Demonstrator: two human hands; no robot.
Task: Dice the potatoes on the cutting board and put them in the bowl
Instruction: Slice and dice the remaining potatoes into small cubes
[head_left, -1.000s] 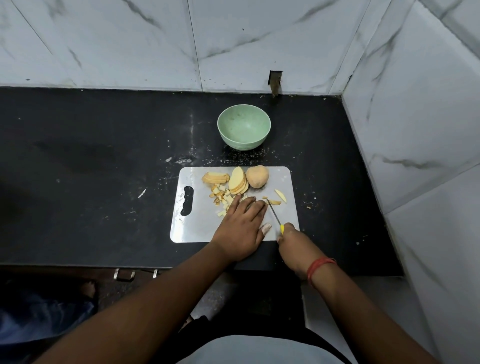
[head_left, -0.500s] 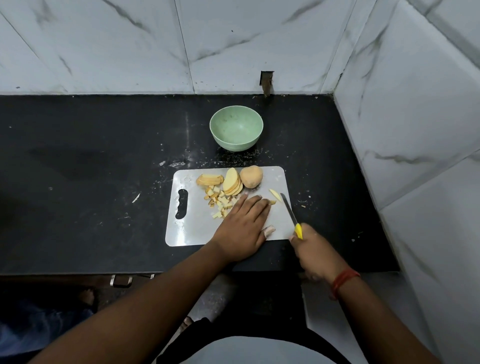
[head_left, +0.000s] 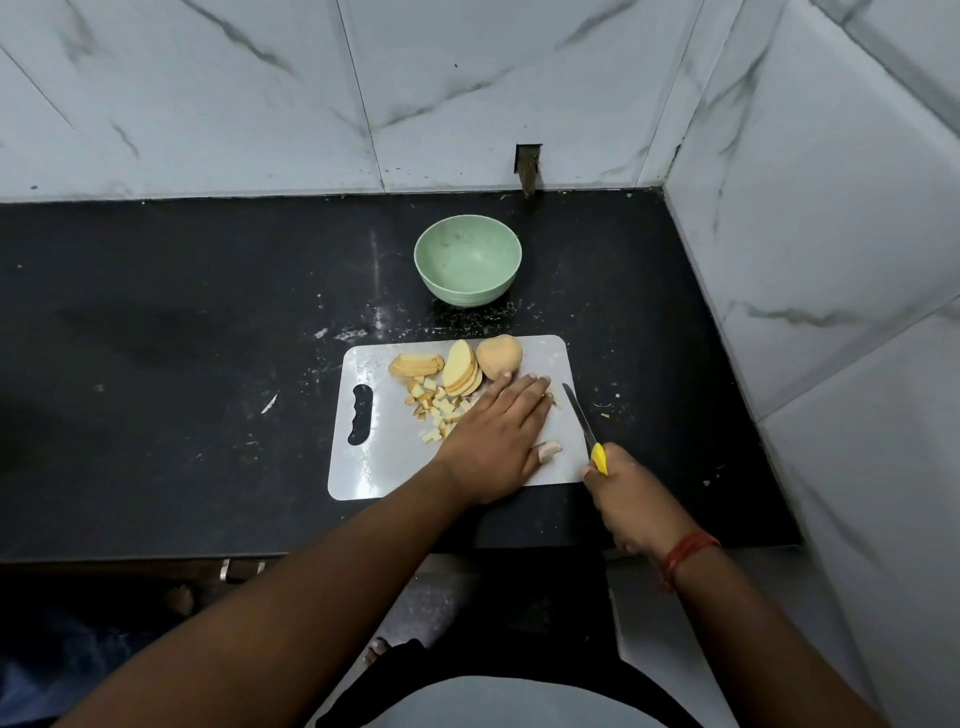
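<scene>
- The left hand (head_left: 496, 439) lies flat on the cutting board (head_left: 374, 467), fingers straight and close together. It presses down on something small under the fingertips, most likely a potato slice, but the hand covers it.
- The right hand (head_left: 621, 496) has its grip curled tight round the yellow handle of the knife (head_left: 584, 423).
- The knife blade is long and thin. It points away from the person and leans a bit to the left. It sits just beside the left fingertips, on their right side, with a small gap between.
- To cut next, I think the blade has to go left, toward those fingertips. That is the risky part.
- The potato slices (head_left: 461, 370) stand in a leaning stack behind the left hand. A potato end (head_left: 500, 356) sits next to them. The diced bits (head_left: 434, 408) lie just left of the hand.
- The green bowl (head_left: 467, 266) stands on the black worktop (head_left: 156, 364) past the board, with no potato in it.
- A pale bit by the left thumb is hard to make out.
</scene>
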